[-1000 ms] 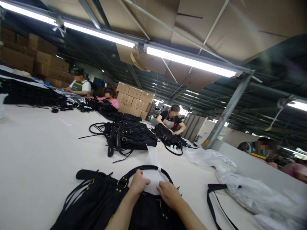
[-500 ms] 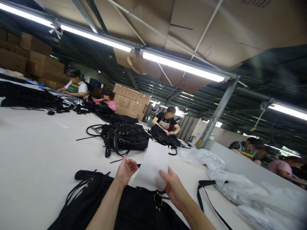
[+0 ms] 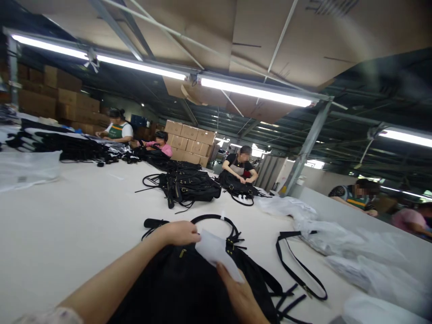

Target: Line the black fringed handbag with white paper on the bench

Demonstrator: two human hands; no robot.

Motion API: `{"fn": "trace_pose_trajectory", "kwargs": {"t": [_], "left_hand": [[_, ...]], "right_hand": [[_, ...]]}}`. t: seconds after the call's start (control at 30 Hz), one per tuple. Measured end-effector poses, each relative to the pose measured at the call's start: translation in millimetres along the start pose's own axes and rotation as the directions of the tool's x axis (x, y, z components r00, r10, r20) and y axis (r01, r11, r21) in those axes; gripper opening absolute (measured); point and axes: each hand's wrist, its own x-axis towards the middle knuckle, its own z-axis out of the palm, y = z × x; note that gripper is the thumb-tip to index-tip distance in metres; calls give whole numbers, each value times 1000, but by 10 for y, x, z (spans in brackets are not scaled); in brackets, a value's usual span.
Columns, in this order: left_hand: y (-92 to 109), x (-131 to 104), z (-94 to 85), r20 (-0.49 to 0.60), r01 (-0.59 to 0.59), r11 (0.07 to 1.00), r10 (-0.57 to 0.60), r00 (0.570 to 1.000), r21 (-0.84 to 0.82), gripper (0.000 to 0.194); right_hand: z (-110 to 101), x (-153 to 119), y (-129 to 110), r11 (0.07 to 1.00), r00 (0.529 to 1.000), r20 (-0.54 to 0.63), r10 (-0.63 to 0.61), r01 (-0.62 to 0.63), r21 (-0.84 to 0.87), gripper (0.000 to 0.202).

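A black handbag (image 3: pixel 189 283) with brass fittings lies flat on the white table (image 3: pixel 67 225) right in front of me. Its round handle (image 3: pixel 216 219) points away from me. My left hand (image 3: pixel 178 232) rests on the bag's top edge and pinches the upper corner of a white sheet of paper (image 3: pixel 216 252). My right hand (image 3: pixel 239 294) grips the sheet's lower end with thumb and fingers, over the bag's opening. A loose black strap (image 3: pixel 297 270) lies on the table to the right of the bag.
A pile of black bags (image 3: pixel 189 185) lies mid-table. Crumpled clear plastic bags (image 3: pixel 337 243) lie at the right. Several other people sit at the table's far side and right. Stacked cardboard boxes (image 3: pixel 189 141) stand behind. More black bags (image 3: pixel 67 146) line the far left.
The sheet, held up in the air half a second ago, has come down onto the bag. Both hands dropped with it. The camera tilted, showing more of the strap and handle.
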Motion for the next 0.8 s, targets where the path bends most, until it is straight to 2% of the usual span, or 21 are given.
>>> {"fn": "trace_pose_trajectory", "kwargs": {"t": [0.03, 0.1, 0.17, 0.2, 0.3, 0.37, 0.47, 0.53, 0.6, 0.63, 0.7, 0.77, 0.8], "left_hand": [[-88, -221, -31, -16, 35, 994, -33, 999, 105, 19], [-318, -626, -48, -80, 134, 954, -117, 990, 267, 39], [-577, -944, 12, -124, 247, 900, -216, 969, 359, 64], [-702, -1062, 71, -137, 285, 877, -251, 958, 386, 72], [-997, -1254, 291, -179, 294, 854, -239, 954, 429, 78], [-1093, -1265, 396, -187, 229, 866, -160, 969, 444, 78], [-1053, -1158, 399, -164, 177, 845, -107, 981, 504, 75], [-915, -1013, 332, -176, 177, 811, -93, 980, 558, 73], [-723, -798, 282, -175, 110, 795, -6, 985, 596, 81], [-623, -666, 281, -146, 31, 791, 75, 986, 612, 89], [-449, -360, 335, -23, -179, 769, 245, 969, 614, 97], [-348, -18, 443, 106, -359, 734, 368, 924, 577, 93], [-329, 160, 504, 143, -412, 721, 406, 903, 557, 90]], "right_hand": [[-41, 4, -61, 1000, 999, -41, 31, -31, 6, 62], [-110, 0, -133, 999, 995, -89, 47, -47, 2, 59], [-139, -27, -135, 1000, 999, -43, 5, -5, -8, 56], [-140, -50, -108, 999, 999, 17, -32, 33, -11, 54], [-113, -138, 78, 993, 971, 209, -112, 118, -13, 50], [-104, -191, 244, 991, 960, 259, -110, 127, -50, 45], [-131, -234, 392, 989, 969, 230, -96, 119, -89, 44], [-165, -245, 369, 988, 975, 204, -92, 115, -103, 45], [-194, -244, 285, 976, 968, 214, -131, 164, -144, 45], [-203, -236, 244, 965, 961, 225, -160, 201, -171, 45], [-206, -204, 212, 944, 950, 247, -189, 246, -220, 42], [-193, -145, 277, 936, 942, 278, -186, 256, -241, 42], [-184, -108, 345, 934, 934, 308, -184, 263, -241, 44]]}}
